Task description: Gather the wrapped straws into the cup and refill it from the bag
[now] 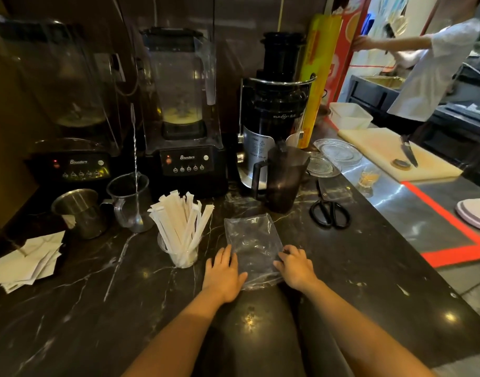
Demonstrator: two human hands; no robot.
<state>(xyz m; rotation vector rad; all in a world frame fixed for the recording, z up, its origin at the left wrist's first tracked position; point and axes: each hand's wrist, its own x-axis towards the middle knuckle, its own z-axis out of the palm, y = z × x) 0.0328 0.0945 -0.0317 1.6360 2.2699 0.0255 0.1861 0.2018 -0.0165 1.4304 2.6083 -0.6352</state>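
My left hand (224,276) and right hand (295,268) lie open, flat on the bag's (251,240) near edges. The cup (183,257), full of straws (183,219), stands at its nine o'clock on the tabletop (97,295).

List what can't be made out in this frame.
- Head view: base of the clear plastic cup, masked by white wrapped straws.
- Near edge of the flat clear plastic bag, covered by left hand and right hand.
- Blender button labels: too small.
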